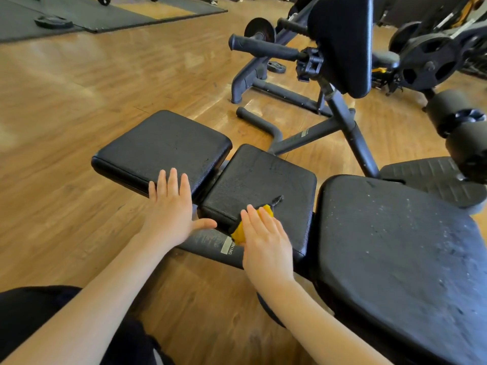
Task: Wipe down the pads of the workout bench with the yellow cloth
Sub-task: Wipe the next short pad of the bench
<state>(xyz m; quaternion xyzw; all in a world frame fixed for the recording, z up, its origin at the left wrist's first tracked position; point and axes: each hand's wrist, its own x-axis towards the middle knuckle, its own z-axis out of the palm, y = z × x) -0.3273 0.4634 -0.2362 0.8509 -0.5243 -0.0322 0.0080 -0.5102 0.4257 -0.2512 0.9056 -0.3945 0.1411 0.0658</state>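
1. Right grip flat and open, pressing crumpled yellow cloth onto middle black vinyl pad beneath.
2. Left grip open, bracing neighbouring pad.
3. Sweep outward in overlapping strokes, pressure even.

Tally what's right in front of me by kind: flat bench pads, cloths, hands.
Flat bench pads: 3, left pad, middle pad, right pad
Yellow cloth: 1
Hands: 2, left hand, right hand
Total: 6

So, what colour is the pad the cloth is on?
Black; the middle pad under the cloth shows best in the head view.
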